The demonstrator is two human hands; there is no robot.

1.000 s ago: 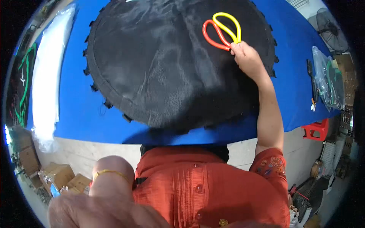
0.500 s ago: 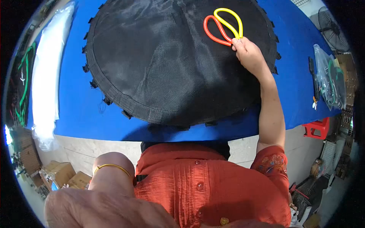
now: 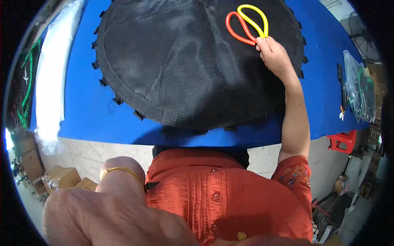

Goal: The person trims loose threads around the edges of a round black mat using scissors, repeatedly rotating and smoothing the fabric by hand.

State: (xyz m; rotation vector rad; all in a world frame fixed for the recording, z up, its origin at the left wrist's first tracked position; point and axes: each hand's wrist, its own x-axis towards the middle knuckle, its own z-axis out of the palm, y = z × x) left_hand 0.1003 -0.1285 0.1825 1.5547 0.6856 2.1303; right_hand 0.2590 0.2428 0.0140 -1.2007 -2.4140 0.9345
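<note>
My right hand is closed round a pair of scissors with large loop handles, one red and one yellow. The loops point away from me, and the blades are hidden in the hand. Under it lies a round black mesh sheet with a stitched border and short black tabs along its rim. My left hand is raised very close to the camera at the lower left, below a wrist with a gold bangle. Its back shows, but its fingers are out of sight.
A blue-covered table carries the mesh. Along its left side lies a long white plastic-wrapped bundle. Clear bags and a black tool lie at the right. A red stool and cardboard boxes stand on the floor.
The view has shifted slightly, so the table and mesh sit a little higher and further right. My right hand keeps its hold on the scissors; my left hand stays near the camera.
</note>
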